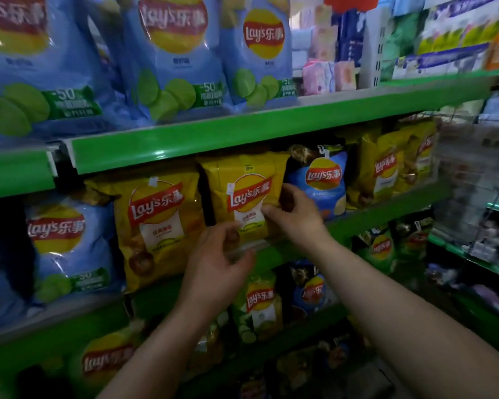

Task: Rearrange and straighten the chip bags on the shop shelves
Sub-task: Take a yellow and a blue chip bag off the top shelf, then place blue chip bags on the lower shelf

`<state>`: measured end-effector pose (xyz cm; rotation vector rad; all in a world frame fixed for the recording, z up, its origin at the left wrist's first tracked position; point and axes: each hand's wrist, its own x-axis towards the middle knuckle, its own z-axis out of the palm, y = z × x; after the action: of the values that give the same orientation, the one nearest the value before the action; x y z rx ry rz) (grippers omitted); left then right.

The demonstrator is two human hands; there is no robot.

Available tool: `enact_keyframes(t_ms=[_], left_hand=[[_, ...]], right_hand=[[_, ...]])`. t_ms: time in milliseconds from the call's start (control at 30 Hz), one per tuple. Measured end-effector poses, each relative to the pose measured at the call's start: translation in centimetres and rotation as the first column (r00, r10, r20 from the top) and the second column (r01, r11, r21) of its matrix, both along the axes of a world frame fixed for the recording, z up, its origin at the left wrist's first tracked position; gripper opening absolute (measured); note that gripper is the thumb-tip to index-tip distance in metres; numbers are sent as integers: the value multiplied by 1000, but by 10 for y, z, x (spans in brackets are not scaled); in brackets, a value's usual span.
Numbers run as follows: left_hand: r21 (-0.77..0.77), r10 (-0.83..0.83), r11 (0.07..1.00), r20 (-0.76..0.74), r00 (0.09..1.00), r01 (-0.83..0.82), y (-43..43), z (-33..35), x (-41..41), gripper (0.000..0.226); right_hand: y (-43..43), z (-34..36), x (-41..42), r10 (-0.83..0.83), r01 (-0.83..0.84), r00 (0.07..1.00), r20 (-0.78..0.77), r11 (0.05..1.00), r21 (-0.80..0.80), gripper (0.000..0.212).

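Note:
A yellow chip bag (247,185) stands upright on the middle green shelf (357,223). My right hand (294,213) grips its right edge, fingers curled around the side. My left hand (218,266) cups its lower left corner with fingers spread. To the left stands a larger yellow chip bag (156,226), then a light blue bag (67,246). A darker blue bag (321,182) stands just right of the held one, and more yellow bags (386,168) further right.
The top shelf (213,133) carries several large light blue bags (170,53). The lower shelf holds green bags (260,306) and dark blue bags (311,292). A wire rack (473,180) sticks out at the right. Other packaged goods (444,33) fill the upper right.

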<state>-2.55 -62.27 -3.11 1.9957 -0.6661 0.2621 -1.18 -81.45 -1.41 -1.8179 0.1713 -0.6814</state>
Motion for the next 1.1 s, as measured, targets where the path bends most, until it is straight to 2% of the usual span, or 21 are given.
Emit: enact_keyframes(t_ms=[100,167,233,300,400,433,500,567,633,700,867,933,1000,1100], left_hand=[[-25,16,1000,-66,998,-17,-26,-31,-4,34],[-65,47,997,-72,996,-52,-48,-45,-7,36],[-177,88,979,-75,993,-100,-70,-49,-5,39],[-288,122,949,-53,991,-132,-89,-46,-2,43],[-331,242,922,94,966,-199,-108,-34,-1,58],[-301,331,915,176,927,-270,-111,-28,1,61],[-186,511,859,352,784,-476,-115,-15,6,64],[-27,583,757,481,655,-653,-121,-2,14,65],[127,621,625,517,589,-770,-129,9,22,64],[213,642,563,496,585,-799,-133,16,28,66],[331,560,510,573,599,-794,-138,20,31,66],[346,552,505,575,604,-791,-135,18,27,66],[353,533,544,556,638,-761,-130,15,21,66],[353,489,625,518,702,-696,-121,15,13,65]], right_hand=[[-39,-19,-22,-109,145,970,218,977,-158,29],[-72,-25,-32,-186,294,913,364,918,-268,18],[-105,-23,-35,-241,390,860,449,878,-276,15],[-136,-18,-30,-264,408,860,437,870,-276,25],[-163,-11,-16,-177,258,949,260,910,-323,55],[-166,-10,-12,-130,196,968,214,925,-326,64],[-168,-8,-6,-72,125,982,177,943,-308,74],[-170,-5,-2,-69,124,979,193,950,-288,74],[-170,-1,0,-80,128,981,178,952,-277,74],[-170,0,3,-72,105,989,129,957,-271,78],[-161,-5,9,38,-46,998,-43,978,-203,95],[-159,-7,9,75,-78,997,-24,985,-151,90],[-158,-7,8,82,-79,996,30,992,-96,83],[-158,-2,-1,40,-28,978,207,998,-59,76]])
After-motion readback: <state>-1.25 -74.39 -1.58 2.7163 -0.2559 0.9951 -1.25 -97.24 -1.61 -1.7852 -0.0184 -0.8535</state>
